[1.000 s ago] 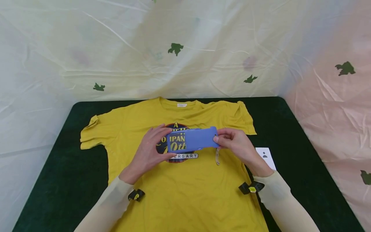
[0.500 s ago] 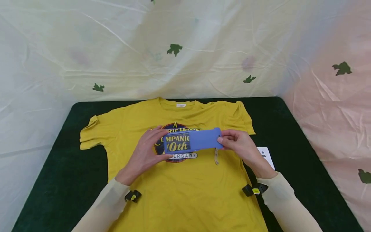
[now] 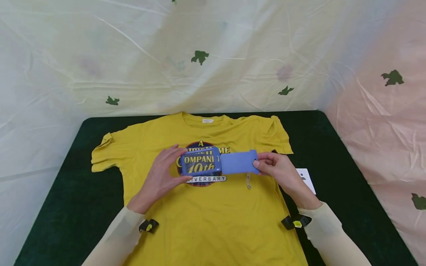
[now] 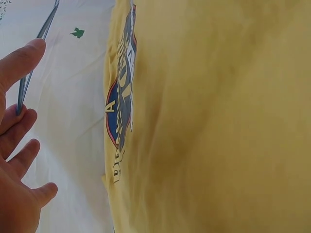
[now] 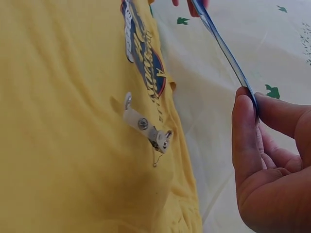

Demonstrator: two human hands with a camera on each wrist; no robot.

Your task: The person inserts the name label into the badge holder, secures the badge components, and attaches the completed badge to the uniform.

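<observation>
A blue ID badge holder is drawn apart lengthwise, held above a yellow T-shirt (image 3: 213, 221). My left hand (image 3: 158, 175) pinches the clear-windowed frame (image 3: 218, 160) at its left end, between thumb and fingers. The shirt's dark round print shows through that window. At the other end, my right hand (image 3: 283, 171) pinches the solid blue panel (image 3: 237, 163), which sticks out to the right of the frame. Seen edge-on in the right wrist view, the holder (image 5: 226, 51) is thin. A badge clip with a short clear strap (image 5: 138, 122) lies on the shirt below.
A white card (image 3: 306, 180) with a person icon lies right of the shirt, partly behind the right wrist. The dark green table (image 3: 352, 218) ends at a pale cloth wall (image 3: 239, 74) with green patches. Each wrist wears a small black device.
My hands have moved apart, left hand leftward and right hand rightward. The solid blue panel has slid out of the frame to the right, so more of the clear window shows.
</observation>
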